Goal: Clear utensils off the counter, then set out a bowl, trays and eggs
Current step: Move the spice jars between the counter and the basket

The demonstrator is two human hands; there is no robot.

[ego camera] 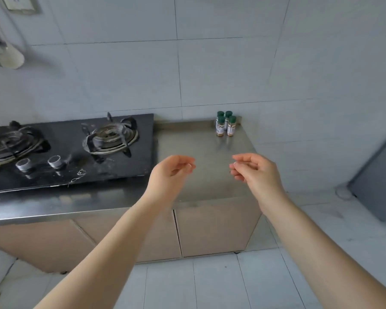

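A steel counter (201, 143) runs along the tiled wall. My left hand (172, 172) hovers above its front part, fingers loosely curled and holding nothing. My right hand (256, 170) hovers beside it, a hand's width to the right, fingers also curled and holding nothing. No bowl, tray, egg or utensil shows in the head view.
A black two-burner gas hob (71, 150) fills the counter's left part. Several green-capped spice bottles (226, 123) stand in the back right corner. Cabinet doors (210, 228) sit below the counter. A grey appliance (379, 181) stands on the floor at right.
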